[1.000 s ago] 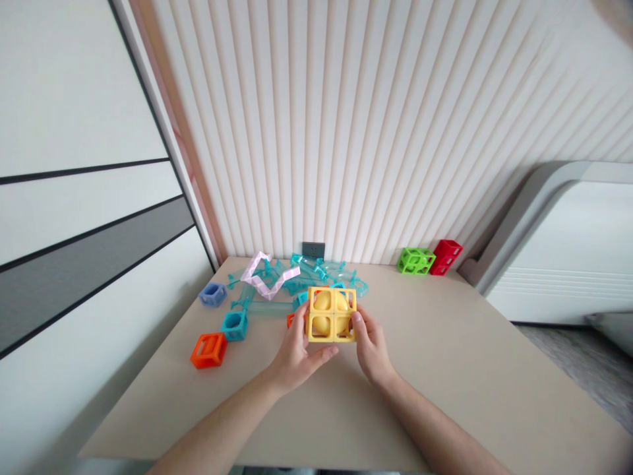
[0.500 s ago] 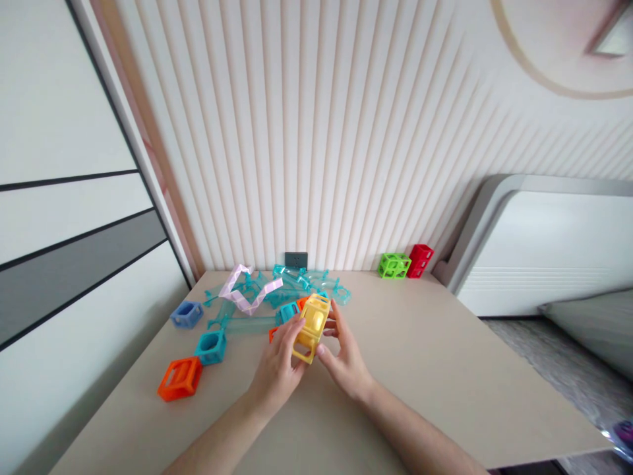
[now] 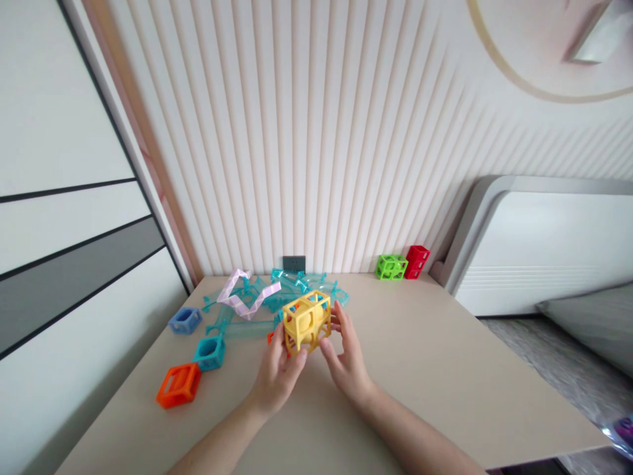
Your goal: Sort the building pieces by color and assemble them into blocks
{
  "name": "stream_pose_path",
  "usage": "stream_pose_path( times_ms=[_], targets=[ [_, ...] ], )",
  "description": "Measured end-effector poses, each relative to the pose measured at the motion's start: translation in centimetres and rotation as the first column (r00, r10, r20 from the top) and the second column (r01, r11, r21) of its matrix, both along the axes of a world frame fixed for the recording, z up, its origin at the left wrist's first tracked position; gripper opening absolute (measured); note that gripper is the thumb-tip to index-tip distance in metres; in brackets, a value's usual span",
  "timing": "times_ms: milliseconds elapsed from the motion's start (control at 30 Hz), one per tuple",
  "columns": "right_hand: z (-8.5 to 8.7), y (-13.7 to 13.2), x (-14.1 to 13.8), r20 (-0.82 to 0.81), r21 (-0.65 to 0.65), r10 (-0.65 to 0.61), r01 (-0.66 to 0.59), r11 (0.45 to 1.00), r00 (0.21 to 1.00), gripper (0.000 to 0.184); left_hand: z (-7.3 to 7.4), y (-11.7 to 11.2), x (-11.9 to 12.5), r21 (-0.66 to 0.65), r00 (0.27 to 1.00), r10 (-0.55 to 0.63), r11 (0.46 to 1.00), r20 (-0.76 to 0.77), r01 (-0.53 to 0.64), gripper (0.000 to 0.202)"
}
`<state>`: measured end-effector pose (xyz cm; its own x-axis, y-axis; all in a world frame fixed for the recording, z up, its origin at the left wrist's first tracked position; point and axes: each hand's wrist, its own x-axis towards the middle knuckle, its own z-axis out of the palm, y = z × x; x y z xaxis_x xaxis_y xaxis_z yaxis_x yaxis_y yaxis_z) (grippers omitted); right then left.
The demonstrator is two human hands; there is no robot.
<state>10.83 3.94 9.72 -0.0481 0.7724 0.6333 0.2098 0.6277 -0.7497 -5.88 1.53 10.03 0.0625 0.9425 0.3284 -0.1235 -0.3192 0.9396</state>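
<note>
A yellow open-frame block [image 3: 307,318] is held up over the table between both hands. It looks like cube frames joined together, with rounded shapes inside. My left hand [image 3: 277,373] grips its left end, thumb at the lower front. On the other side, my right hand [image 3: 349,359] has its thumb and fingertips at the block's right edge. Behind and below the block, orange and teal pieces are partly hidden by it and my left hand.
Translucent teal track pieces [image 3: 252,328] and a lilac zigzag strip [image 3: 240,303] lie at the back. Blue [image 3: 185,321], teal [image 3: 209,353] and orange [image 3: 178,386] frame blocks sit on the left. Green [image 3: 391,267] and red [image 3: 418,262] blocks stand by the wall, at the table's [image 3: 435,376] back right.
The yellow block has been turned between my hands, from nearly upright and narrow to a wider side facing me. The view has shifted slightly.
</note>
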Motion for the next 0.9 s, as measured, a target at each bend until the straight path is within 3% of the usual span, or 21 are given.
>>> stream_pose_path(
  times_ms=[67,167,333,433,533,900],
  targets=[
    [0.5,0.1,0.0,-0.05,-0.085,-0.014,0.01,0.996,0.999,0.044,0.6,0.2,-0.1,-0.055,0.989,-0.087,0.994,0.123,0.094,0.059],
    [0.9,0.2,0.0,-0.143,-0.212,0.03,-0.06,0.976,0.989,0.033,0.7,0.4,-0.3,-0.098,0.958,-0.137,0.981,0.251,0.166,0.056],
    [0.5,0.2,-0.2,-0.293,-0.312,0.157,-0.249,0.917,0.943,0.03,0.4,0.5,0.0,-0.213,0.959,-0.031,0.972,0.282,0.095,0.055],
    [0.6,0.1,-0.3,-0.384,-0.306,0.205,-0.334,0.892,0.9,0.031,0.7,0.5,-0.1,-0.242,0.971,0.036,0.97,0.238,0.024,0.055],
    [1.0,0.1,-0.3,-0.44,-0.285,0.236,-0.383,0.879,0.867,0.04,0.9,0.4,-0.2,-0.238,0.972,0.019,0.97,0.236,0.039,0.055],
    [1.8,0.2,0.2,-0.442,-0.318,0.225,-0.386,0.866,0.868,0.049,1.6,0.2,-0.4,-0.184,0.976,-0.034,0.98,0.216,0.074,0.056]
  ],
)
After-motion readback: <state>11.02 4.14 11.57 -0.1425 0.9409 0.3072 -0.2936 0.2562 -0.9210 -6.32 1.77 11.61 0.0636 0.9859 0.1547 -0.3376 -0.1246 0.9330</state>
